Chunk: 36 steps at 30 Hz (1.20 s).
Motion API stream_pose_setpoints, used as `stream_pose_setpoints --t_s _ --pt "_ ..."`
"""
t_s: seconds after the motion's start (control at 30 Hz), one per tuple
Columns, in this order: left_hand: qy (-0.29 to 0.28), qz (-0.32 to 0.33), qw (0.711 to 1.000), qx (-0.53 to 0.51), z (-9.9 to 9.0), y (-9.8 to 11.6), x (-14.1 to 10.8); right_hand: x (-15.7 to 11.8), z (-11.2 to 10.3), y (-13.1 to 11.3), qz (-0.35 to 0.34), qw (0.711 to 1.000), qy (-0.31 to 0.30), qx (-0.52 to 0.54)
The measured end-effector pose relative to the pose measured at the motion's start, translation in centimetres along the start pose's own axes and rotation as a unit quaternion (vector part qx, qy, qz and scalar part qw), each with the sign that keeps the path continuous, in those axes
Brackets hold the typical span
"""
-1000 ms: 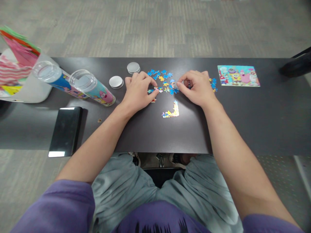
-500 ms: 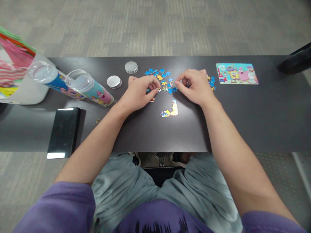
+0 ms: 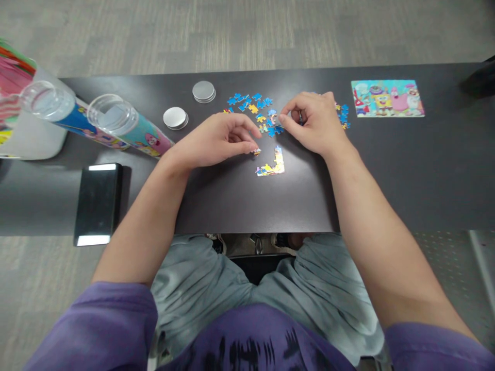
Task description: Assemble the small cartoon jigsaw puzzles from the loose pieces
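My left hand [image 3: 224, 138] is closed, with a small puzzle piece [image 3: 257, 152] pinched between thumb and fingertips. That piece is just up and left of a joined L-shaped corner of the puzzle [image 3: 279, 167], which lies flat on the table. My right hand [image 3: 315, 122] is also closed in a pinch, with a puzzle piece [image 3: 277, 120] at its thumb tip. Loose blue and yellow puzzle pieces [image 3: 252, 108] are spread between and beyond the hands. Several more pieces [image 3: 343, 116] show just past the right hand, which partly covers them.
A cartoon picture card [image 3: 388, 99] lies at the back right of the dark table [image 3: 394, 175]. Left are two clear-topped tubes [image 3: 91, 131] [image 3: 135, 129], round lids [image 3: 174, 118] [image 3: 203, 91], a black phone-like slab [image 3: 98, 201] and a white bin [image 3: 46, 139]. A black object [image 3: 479, 80] stands far right.
My left hand has moved nearer the L-shaped corner, carrying a puzzle piece out from the loose ones. My right hand stays by the pile. The whole view has shifted slightly.
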<state>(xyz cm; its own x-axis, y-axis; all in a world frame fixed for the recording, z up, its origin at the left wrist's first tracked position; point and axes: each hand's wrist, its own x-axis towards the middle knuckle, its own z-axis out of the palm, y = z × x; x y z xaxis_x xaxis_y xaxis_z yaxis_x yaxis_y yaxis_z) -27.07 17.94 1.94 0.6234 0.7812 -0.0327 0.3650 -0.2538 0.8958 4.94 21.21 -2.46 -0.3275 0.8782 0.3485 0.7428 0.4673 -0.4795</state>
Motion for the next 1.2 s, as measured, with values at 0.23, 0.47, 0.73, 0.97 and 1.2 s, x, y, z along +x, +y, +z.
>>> stream_pose_setpoints --t_s 0.23,0.47,0.73,0.97,1.2 --pt "-0.049 -0.053 0.997 -0.006 -0.7 0.9 -0.4 -0.2 -0.9 -1.3 0.021 1.000 -0.009 0.006" --pt "-0.062 -0.067 0.996 -0.005 -1.2 1.2 -0.9 -0.1 -0.6 -1.3 0.012 1.000 -0.005 0.003" --pt "-0.027 -0.065 0.998 -0.002 -1.0 1.2 -0.9 -0.4 -0.6 -1.4 0.002 1.000 0.003 -0.031" --pt "-0.028 -0.044 0.999 0.011 -1.3 1.0 -0.7 -0.4 -0.3 -1.3 0.007 0.998 0.003 -0.058" --pt "-0.014 -0.050 0.999 -0.005 -1.2 0.9 -0.8 -0.3 -1.3 -2.0 0.025 0.999 -0.019 -0.022"
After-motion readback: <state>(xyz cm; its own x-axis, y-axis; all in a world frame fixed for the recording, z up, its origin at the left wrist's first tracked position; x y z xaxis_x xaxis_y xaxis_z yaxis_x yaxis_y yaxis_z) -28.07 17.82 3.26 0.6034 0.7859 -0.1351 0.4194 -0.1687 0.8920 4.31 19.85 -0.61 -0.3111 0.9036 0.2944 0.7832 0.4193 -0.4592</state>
